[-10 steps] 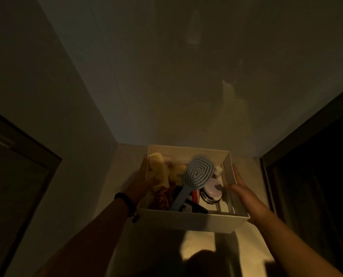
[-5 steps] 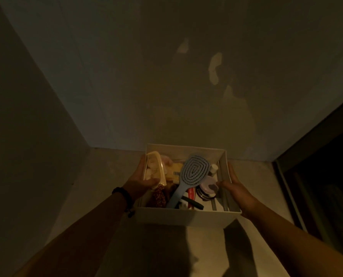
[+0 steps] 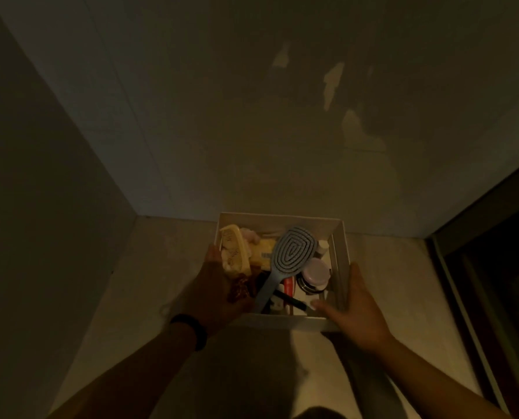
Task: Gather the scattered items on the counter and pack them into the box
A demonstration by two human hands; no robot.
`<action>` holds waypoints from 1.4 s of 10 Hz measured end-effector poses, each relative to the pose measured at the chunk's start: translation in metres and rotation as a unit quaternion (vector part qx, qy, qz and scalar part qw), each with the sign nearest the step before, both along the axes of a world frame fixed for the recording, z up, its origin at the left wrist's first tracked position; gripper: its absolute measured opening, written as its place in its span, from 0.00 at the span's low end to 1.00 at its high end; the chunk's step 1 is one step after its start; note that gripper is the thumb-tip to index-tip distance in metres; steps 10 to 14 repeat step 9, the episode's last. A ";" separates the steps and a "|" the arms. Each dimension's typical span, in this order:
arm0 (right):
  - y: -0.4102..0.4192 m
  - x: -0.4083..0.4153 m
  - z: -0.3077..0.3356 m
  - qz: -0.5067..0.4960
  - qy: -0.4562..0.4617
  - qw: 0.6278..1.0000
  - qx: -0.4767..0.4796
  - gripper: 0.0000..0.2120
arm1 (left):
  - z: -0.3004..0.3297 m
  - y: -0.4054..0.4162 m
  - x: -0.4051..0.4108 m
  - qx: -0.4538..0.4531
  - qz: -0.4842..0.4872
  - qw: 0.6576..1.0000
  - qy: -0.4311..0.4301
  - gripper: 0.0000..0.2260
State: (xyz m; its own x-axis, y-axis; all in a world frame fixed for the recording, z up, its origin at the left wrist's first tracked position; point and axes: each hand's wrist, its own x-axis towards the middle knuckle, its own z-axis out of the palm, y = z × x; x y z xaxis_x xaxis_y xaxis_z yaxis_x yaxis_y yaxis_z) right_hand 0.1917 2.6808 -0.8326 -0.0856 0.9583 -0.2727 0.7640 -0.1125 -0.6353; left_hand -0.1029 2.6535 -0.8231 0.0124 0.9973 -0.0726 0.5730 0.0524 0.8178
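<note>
Box (image 3: 277, 219) sits on surface (image 3: 167, 267), flush to back wall. Left hand (image 3: 218, 293) curls over box's left wall; right hand (image 3: 353, 303) clasps its right near corner, thumb inside. Blue hairbrush (image 3: 288, 255) lies diagonally inside, handle toward box's near wall, nearer left hand.

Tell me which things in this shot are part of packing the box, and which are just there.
Part of the job:
white box, gripped by the left hand and right hand
blue hairbrush
yellow comb
lavender-lidded jar

Just there:
black wristband
counter
wall
dark frame at right
</note>
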 end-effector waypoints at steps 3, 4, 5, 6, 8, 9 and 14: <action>0.000 0.001 -0.007 0.059 -0.167 0.982 0.057 0.67 | -0.019 0.007 -0.006 -0.010 -0.012 0.976 0.217 0.65; 0.029 -0.003 -0.005 0.041 -0.183 0.980 0.067 0.69 | -0.021 0.036 -0.009 -0.018 -0.006 0.968 0.249 0.66; 0.047 -0.007 -0.007 0.053 -0.212 0.973 0.077 0.69 | -0.027 0.055 -0.011 0.003 -0.030 0.956 0.292 0.65; 0.047 -0.008 -0.008 0.052 -0.217 0.972 0.066 0.68 | -0.032 0.058 -0.013 0.002 -0.034 0.956 0.293 0.65; 0.046 -0.009 0.008 0.065 -0.262 0.963 -0.012 0.63 | 0.000 0.052 -0.007 -0.068 -0.031 0.944 0.322 0.62; 0.014 -0.002 0.048 0.063 -0.255 0.964 -0.040 0.55 | 0.052 0.024 -0.006 -0.079 0.013 0.955 0.285 0.53; 0.014 -0.002 0.048 0.063 -0.255 0.964 -0.040 0.55 | 0.052 0.024 -0.006 -0.079 0.013 0.955 0.285 0.53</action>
